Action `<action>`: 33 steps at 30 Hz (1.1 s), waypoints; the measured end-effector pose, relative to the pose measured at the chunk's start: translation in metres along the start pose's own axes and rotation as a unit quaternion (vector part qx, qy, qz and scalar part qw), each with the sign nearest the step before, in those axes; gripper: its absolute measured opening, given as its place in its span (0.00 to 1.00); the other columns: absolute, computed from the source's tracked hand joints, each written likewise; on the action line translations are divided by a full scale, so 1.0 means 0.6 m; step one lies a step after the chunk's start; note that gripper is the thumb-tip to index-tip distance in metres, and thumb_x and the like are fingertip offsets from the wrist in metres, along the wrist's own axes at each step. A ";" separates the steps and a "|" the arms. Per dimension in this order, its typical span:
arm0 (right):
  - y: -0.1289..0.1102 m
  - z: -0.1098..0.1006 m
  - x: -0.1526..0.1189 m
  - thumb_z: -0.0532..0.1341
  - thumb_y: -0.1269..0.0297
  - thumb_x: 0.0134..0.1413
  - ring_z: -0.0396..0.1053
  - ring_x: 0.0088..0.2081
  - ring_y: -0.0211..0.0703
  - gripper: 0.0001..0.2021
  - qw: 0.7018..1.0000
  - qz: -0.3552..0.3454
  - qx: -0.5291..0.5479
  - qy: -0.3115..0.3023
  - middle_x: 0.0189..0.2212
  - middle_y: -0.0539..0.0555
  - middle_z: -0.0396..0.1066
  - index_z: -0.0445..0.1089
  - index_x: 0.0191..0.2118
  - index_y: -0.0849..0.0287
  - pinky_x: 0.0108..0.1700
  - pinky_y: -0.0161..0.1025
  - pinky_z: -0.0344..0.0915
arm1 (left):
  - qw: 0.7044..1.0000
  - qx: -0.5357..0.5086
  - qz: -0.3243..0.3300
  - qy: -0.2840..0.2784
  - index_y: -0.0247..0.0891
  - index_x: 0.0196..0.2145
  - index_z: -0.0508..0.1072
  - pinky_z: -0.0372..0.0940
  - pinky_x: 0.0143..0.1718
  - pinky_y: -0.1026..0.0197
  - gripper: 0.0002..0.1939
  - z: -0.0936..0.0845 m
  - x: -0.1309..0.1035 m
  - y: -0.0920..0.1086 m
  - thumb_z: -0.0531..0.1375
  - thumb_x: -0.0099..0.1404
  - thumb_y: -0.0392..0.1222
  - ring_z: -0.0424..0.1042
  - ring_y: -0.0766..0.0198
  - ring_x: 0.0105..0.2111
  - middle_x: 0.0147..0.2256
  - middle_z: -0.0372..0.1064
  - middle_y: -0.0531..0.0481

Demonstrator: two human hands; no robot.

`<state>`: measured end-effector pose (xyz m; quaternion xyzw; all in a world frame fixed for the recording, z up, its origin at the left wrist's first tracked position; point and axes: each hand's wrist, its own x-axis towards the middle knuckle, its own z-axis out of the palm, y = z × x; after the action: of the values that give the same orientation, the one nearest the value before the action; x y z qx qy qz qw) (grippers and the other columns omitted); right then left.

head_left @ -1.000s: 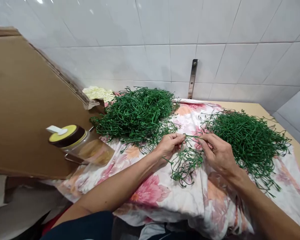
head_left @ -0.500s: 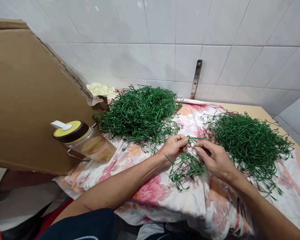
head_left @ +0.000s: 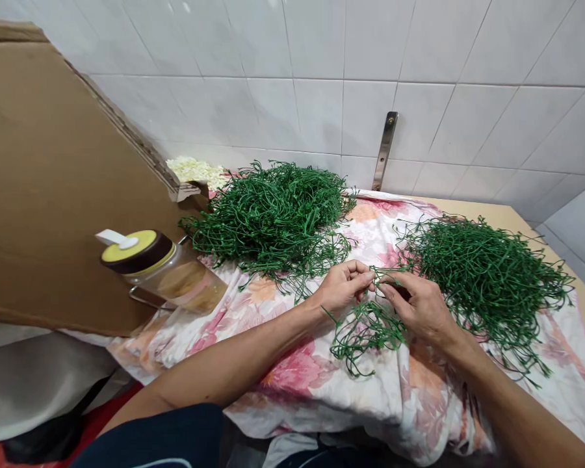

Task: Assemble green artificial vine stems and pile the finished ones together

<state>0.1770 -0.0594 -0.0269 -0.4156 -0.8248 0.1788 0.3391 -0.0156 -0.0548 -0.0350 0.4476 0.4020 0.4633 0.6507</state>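
My left hand (head_left: 347, 284) pinches a thin green plastic-looking stem (head_left: 392, 268) between thumb and fingers. Close beside it on the right, my right hand (head_left: 416, 300) has thumb and index finger pressed together at the same stems. The fingertips of both hands almost meet. Below them, a small loose bunch of green stems (head_left: 365, 338) lies on the floral cloth (head_left: 292, 370). A large heap of such stems (head_left: 277, 218) sits beyond my left hand. Another heap (head_left: 487, 286) spreads out to the right of my right hand.
At left stands a tall cardboard sheet (head_left: 68, 195), with a clear jar (head_left: 185, 283) with a yellow-and-brown lid leaning in front. Pale cream blossoms (head_left: 197, 172) lie behind the left heap. A metal strip (head_left: 385, 151) is fixed to the tiled wall (head_left: 316, 117).
Both hands stay close together over the small bunch, with slight finger movement. My left hand has shifted a little to the right. The view has tilted slightly.
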 end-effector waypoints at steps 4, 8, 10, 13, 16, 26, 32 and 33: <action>-0.003 0.002 -0.001 0.59 0.63 0.66 0.77 0.36 0.45 0.09 1.000 0.005 0.006 -0.011 0.39 0.55 0.80 0.76 0.45 0.58 0.40 0.40 0.68 | 0.999 0.036 0.007 0.000 0.34 0.32 0.71 0.53 0.20 0.67 0.24 -0.003 0.000 0.000 0.70 0.55 0.58 0.62 0.73 0.18 0.25 0.71 0.51; 0.001 0.007 -0.001 0.59 0.62 0.66 0.77 0.37 0.46 0.10 1.000 -0.004 0.002 0.002 0.39 0.56 0.80 0.76 0.44 0.59 0.42 0.40 0.68 | 1.000 0.028 0.004 -0.009 0.34 0.31 0.70 0.52 0.20 0.67 0.24 -0.003 0.002 -0.002 0.70 0.54 0.59 0.62 0.73 0.18 0.25 0.71 0.51; 0.002 0.008 -0.002 0.59 0.61 0.66 0.75 0.35 0.45 0.10 1.000 -0.015 -0.016 0.006 0.36 0.56 0.80 0.76 0.41 0.59 0.40 0.39 0.67 | 1.000 0.019 0.005 -0.007 0.34 0.31 0.69 0.53 0.20 0.67 0.25 -0.003 0.003 -0.003 0.70 0.54 0.59 0.62 0.73 0.18 0.24 0.70 0.52; 0.002 0.011 -0.004 0.57 0.62 0.66 0.71 0.30 0.42 0.10 0.999 -0.030 -0.043 0.000 0.31 0.54 0.76 0.74 0.37 0.59 0.36 0.37 0.64 | 1.000 0.016 0.004 0.002 0.35 0.30 0.68 0.53 0.20 0.67 0.26 -0.002 0.005 -0.005 0.71 0.52 0.60 0.61 0.73 0.17 0.23 0.69 0.54; -0.002 0.014 -0.005 0.57 0.65 0.65 0.65 0.25 0.39 0.09 0.997 -0.038 -0.058 -0.017 0.24 0.50 0.70 0.71 0.34 0.58 0.32 0.35 0.59 | 1.000 0.019 0.001 0.016 0.35 0.30 0.67 0.52 0.19 0.67 0.26 0.000 0.007 -0.009 0.71 0.51 0.60 0.61 0.73 0.16 0.22 0.68 0.54; -0.020 0.014 -0.007 0.54 0.70 0.61 0.56 0.21 0.35 0.10 0.995 -0.067 -0.066 -0.034 0.19 0.46 0.61 0.63 0.28 0.56 0.28 0.34 0.52 | 0.997 0.048 0.013 0.053 0.36 0.27 0.66 0.53 0.20 0.67 0.23 0.007 0.013 -0.020 0.71 0.51 0.56 0.60 0.73 0.17 0.20 0.65 0.56; -0.019 0.014 -0.004 0.57 0.62 0.64 0.57 0.20 0.35 0.09 0.999 0.038 -0.003 -0.034 0.19 0.45 0.62 0.69 0.33 0.58 0.26 0.34 0.53 | 0.997 0.042 0.029 0.059 0.36 0.29 0.67 0.54 0.20 0.66 0.24 -0.001 0.016 -0.019 0.70 0.52 0.58 0.61 0.72 0.16 0.20 0.67 0.55; -0.018 0.014 -0.004 0.57 0.61 0.65 0.57 0.20 0.35 0.09 0.998 0.053 0.008 -0.029 0.19 0.45 0.63 0.71 0.35 0.59 0.26 0.34 0.53 | 0.997 0.037 0.033 0.059 0.36 0.30 0.67 0.54 0.20 0.66 0.24 -0.002 0.016 -0.019 0.70 0.53 0.58 0.61 0.72 0.17 0.20 0.67 0.55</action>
<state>0.1656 -0.0678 -0.0276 -0.4505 -0.8096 0.2151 0.3086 -0.0117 -0.0472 -0.0471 0.4561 0.4415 0.4951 0.5932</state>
